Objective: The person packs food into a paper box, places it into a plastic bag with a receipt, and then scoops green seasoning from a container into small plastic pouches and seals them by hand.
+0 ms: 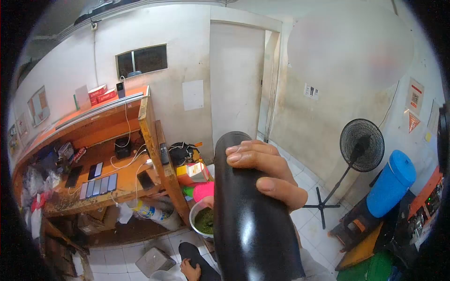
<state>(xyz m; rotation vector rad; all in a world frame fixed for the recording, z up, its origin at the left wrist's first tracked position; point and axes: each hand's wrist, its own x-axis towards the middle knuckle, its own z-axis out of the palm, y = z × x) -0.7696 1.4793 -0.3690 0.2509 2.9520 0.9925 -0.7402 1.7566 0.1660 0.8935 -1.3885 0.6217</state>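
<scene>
My right hand (pixel 272 171) comes in from the right and is closed round a large, glossy black cylinder (pixel 248 220) that stands close to the camera. Its fingers wrap over the upper right side; the palm is hidden. Far smaller at the bottom edge, my left hand (pixel 191 270) rests on a dark-clothed knee (pixel 201 262) with its fingers apart. A tub (pixel 193 219) of green stuff is partly hidden behind the cylinder, beside something bright pink (pixel 203 191).
A wooden desk (pixel 51 210) at left carries several phones (pixel 98 186) and cables. Near the knee is a grey block (pixel 155 262) on the tiles. A standing fan (pixel 362 145), a blue container (pixel 390 185) and a green bin (pixel 375 269) are at right.
</scene>
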